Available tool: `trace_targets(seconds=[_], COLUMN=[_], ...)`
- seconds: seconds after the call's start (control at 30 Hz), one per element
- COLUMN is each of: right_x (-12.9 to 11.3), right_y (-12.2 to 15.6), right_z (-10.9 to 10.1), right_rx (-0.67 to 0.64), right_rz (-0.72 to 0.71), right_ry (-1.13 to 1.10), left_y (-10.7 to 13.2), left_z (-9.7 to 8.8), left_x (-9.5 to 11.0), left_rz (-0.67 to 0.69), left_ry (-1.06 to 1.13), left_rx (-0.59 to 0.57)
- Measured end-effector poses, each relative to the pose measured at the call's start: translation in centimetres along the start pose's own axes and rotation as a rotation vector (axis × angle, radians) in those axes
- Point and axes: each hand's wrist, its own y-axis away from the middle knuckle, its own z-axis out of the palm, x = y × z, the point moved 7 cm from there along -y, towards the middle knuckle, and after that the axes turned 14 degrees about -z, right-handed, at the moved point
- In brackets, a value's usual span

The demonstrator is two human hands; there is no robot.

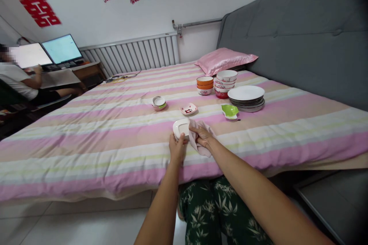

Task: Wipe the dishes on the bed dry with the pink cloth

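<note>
My left hand [176,148] grips a small white dish [181,128] by its lower edge, tilted up above the near side of the striped bed [86,141]. My right hand [201,134] is closed on a pale pink cloth [201,143] pressed against the dish's right edge; the cloth hangs down below my fingers. Just beyond lie a small pink dish with a printed picture [189,109], a green leaf-shaped dish [230,111] and a small stack of little dishes [159,103].
Further back stand a stack of white plates [246,98], stacked orange bowls [205,85] and red-patterned bowls [226,82], and a pink pillow [224,59]. A grey headboard [301,34] rises on the right. A person sits at a desk with two monitors [61,49] far left.
</note>
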Motion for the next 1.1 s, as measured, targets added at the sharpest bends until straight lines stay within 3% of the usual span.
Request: trace_targets(seconds=[0.37,0.83,1.1], right_x=[-0.2,-0.1,-0.2], right_y=[0.2,0.1,-0.2], right_z=[0.5,0.6,-0.2], right_rx=[0.111,-0.012,0.109], right_rz=[-0.15,-0.102,-0.229], right_ry=[0.161,0.189,0.36], left_y=[0.1,0.1,0.1], left_z=[-0.1,-0.3,-0.6], left_x=[0.1,0.0,0.0], left_rz=[0.01,0.007,-0.006], left_ry=[-0.035,-0.043,-0.081], left_rx=[0.03,0.072,0.106])
